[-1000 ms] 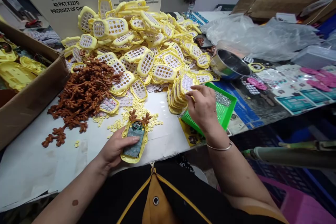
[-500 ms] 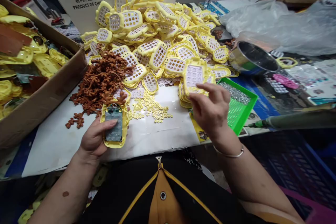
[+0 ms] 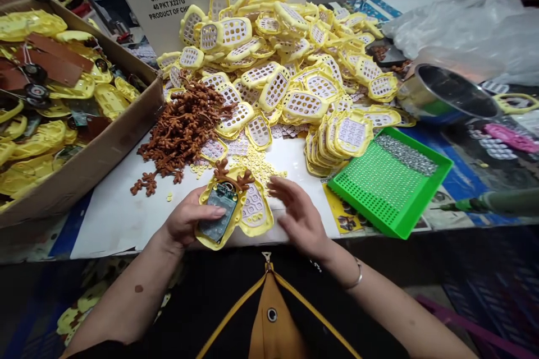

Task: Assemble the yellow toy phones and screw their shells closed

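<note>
My left hand grips a yellow toy-phone shell that has a green circuit board inside and brown antlers at its top; it rests at the near edge of the white sheet. Right beside it lies a yellow keypad cover with white buttons. My right hand hovers over that cover's right edge with fingers spread and nothing in them. Behind, a big heap of yellow keypad covers fills the table.
A pile of brown antler pieces lies left of centre, with small yellow discs scattered near it. A green tray stands at the right, a steel bowl behind it. A cardboard box of yellow shells stands at the left.
My right hand brought a keypad cover from the stack by the green tray down beside the shell and let go of it. The camera view shifted left.
</note>
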### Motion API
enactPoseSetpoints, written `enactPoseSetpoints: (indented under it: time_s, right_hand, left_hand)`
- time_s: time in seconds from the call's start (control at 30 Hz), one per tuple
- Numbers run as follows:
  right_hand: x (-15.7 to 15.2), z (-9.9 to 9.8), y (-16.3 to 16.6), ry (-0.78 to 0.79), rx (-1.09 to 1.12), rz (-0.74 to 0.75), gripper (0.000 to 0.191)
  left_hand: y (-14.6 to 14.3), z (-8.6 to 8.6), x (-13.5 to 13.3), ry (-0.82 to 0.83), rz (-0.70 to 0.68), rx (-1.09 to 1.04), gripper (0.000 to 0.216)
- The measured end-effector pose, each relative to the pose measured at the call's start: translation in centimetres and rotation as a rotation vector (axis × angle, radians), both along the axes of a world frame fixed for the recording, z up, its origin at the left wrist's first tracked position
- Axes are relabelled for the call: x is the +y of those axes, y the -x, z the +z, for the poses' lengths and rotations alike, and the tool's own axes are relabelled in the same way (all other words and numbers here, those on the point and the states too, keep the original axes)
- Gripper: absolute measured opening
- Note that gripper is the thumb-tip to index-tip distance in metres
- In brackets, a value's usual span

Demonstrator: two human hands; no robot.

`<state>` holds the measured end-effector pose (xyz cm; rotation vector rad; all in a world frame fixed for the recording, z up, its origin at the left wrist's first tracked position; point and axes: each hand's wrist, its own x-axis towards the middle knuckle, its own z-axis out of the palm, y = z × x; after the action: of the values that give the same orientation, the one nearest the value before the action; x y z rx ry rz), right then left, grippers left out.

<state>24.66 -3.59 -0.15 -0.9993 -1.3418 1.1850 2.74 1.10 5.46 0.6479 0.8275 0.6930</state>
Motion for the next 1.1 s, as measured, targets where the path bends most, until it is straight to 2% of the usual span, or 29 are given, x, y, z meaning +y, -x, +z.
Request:
enactPoseSetpoints:
  time_s: [0.1,0.13,0.2,0.3,0.4,0.5,0.6,0.7,0.83,1.0,1.1]
  right_hand:
    - [0.2,-0.8,1.1,0.487,0.453,0.315,0.061]
    - [0.2,-1.0,1.5,0.585,0.542,0.408,0.062]
    - [0.1,-1.3,2.1,0.673,0.662,0.499,0.061]
    - [0.1,-1.1,2.4,0.691,0.749,0.518,0.063]
    - [0.3,-1.0,2.2,0.691,0.774,0.439,0.063]
    - [0.5,-1.2,2.0,0.708,0.779,0.315,0.061]
    - [0.7,-1.2,2.3,0.737,0.736,0.239,0.057]
    - [1.0,-0.7,3.1,0.721,0.682,0.199,0.052]
    - [1.5,-0.2,4.4,0.616,0.631,0.205,0.051]
    - [2.0,-0.6,6.0,0.604,0.606,0.172,0.055]
    - [2.3,-0.8,6.5,0.59,0.62,0.135,0.06]
  left_hand:
    - [-0.2,0.6,0.1,0.008,-0.11,-0.013,0.039]
    - [-0.3,0.7,0.2,0.025,-0.148,-0.009,0.04]
    - [-0.5,0.8,0.3,0.065,-0.205,0.003,0.04]
    - [-0.4,0.3,0.5,0.044,-0.203,0.02,0.037]
    - [0.2,-0.5,0.8,-0.031,-0.076,0.051,0.038]
    - [0.9,-1.0,0.9,-0.035,0.092,-0.002,0.059]
    - [0.9,-1.2,1.0,-0.013,0.194,-0.116,0.076]
    - [0.2,-1.3,1.2,0.037,0.235,-0.094,0.07]
    - [-1.2,-1.7,1.3,0.066,0.259,0.018,0.057]
    - [-2.5,-2.4,0.8,-0.14,0.371,0.102,0.053]
    - [-3.1,-2.9,0.5,-0.246,0.38,0.125,0.053]
